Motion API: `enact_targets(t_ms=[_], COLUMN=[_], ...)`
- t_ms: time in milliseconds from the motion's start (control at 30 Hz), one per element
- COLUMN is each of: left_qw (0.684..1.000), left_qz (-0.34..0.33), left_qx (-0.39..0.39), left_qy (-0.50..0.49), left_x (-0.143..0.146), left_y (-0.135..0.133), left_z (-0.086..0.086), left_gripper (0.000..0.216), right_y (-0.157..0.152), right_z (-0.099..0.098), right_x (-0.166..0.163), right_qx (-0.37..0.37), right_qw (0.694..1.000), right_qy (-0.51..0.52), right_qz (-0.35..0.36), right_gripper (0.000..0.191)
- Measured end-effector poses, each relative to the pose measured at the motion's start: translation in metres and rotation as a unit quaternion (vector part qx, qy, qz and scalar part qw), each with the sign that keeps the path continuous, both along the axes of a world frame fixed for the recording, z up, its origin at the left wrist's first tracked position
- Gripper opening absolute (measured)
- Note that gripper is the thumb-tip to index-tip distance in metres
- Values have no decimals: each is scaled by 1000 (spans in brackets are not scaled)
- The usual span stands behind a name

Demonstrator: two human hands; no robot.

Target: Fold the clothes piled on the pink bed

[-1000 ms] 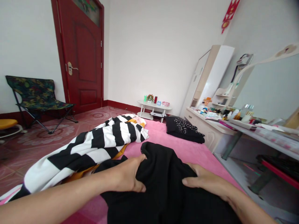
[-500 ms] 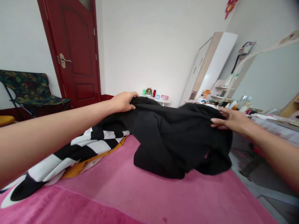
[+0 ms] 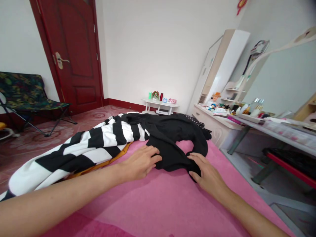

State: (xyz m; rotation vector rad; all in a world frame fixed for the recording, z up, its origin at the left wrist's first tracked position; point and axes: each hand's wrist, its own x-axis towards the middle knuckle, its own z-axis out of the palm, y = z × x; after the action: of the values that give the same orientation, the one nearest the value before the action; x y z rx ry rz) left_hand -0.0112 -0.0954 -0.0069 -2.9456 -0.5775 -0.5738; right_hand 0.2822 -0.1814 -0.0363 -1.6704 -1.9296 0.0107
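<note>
A black garment point(image 3: 177, 126) lies spread and rumpled on the pink bedcover point(image 3: 163, 200). Its kind is hard to make out; one narrow part curves down on the right. My left hand point(image 3: 143, 161) rests at its near left edge, fingers a little bent and apart, fingertips touching the cloth. On the near right end of the garment lies my right hand point(image 3: 207, 171), thumb and fingers spread over the fabric. To the left is a bunched black-and-white checked blanket point(image 3: 98, 141) with a mustard-coloured edge, partly beneath the black garment.
A dotted black cloth point(image 3: 195, 121) lies at the bed's far right. Beyond stands a low white table point(image 3: 160, 103) with small items. On the right are a cluttered dressing table point(image 3: 219, 115) and a red-edged stool point(image 3: 291, 169). A folding chair point(image 3: 32, 90) stands by the red door point(image 3: 76, 56).
The black garment, held up between both hands before, now lies on the bed. Both hands have come down and nearer, closer together, and their grip has loosened.
</note>
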Motion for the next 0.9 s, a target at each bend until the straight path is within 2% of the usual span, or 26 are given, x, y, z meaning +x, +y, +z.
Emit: enact_targets(t_ms=[67, 133, 167, 233, 300, 333, 400, 467, 500, 567, 667, 733, 800, 833, 900], left_qw=[999, 994, 989, 980, 976, 975, 969, 952, 936, 884, 775, 719, 686, 674, 658], left_qz=[23, 60, 79, 108, 128, 139, 160, 169, 172, 178, 183, 160, 134, 124, 116], left_qx=[-36, -82, -108, -150, -165, -165, -173, -217, -257, -365, -522, -582, -613, -621, -625], left_qy=[-20, -49, -60, -68, -61, -60, -80, -132, -167, -232, -305, -343, -370, -379, -403], left_x=[12, 25, 32, 42, 48, 49, 47, 39, 33, 20, 0, -9, -14, -15, -18], left_y=[5, 9, 9, 5, -1, -4, -3, 4, 10, 24, 37, 36, 30, 26, 20], left_z=[1, 3, 3, 3, 3, 2, 3, 4, 4, 4, 1, -2, -3, -3, 1], left_gripper=[26, 28, 35, 62, 86, 91, 84, 60, 47, 28, 30, 34, 34, 34, 31], right_y=[14, 29, 35, 42, 43, 43, 43, 46, 48, 55, 62, 64, 65, 66, 67], right_z=[-3, -4, -3, 0, 5, 8, 13, 15, 14, 10, 3, 0, -2, -3, -3], right_x=[-3, -10, -15, -29, -46, -54, -67, -71, -71, -66, -59, -63, -70, -74, -78], right_qx=[-17, -53, -74, -97, -86, -71, -53, -53, -50, -22, 50, 74, 57, 37, 0], right_qw=[995, 976, 965, 949, 943, 939, 927, 918, 919, 934, 965, 977, 984, 986, 985], right_qy=[99, 211, 250, 291, 306, 314, 337, 351, 350, 324, 233, 168, 123, 110, 103], right_qz=[-14, 0, 20, 66, 102, 117, 155, 175, 172, 146, 110, 105, 111, 120, 139], right_gripper=[51, 54, 52, 38, 33, 35, 43, 51, 55, 61, 68, 80, 91, 89, 70])
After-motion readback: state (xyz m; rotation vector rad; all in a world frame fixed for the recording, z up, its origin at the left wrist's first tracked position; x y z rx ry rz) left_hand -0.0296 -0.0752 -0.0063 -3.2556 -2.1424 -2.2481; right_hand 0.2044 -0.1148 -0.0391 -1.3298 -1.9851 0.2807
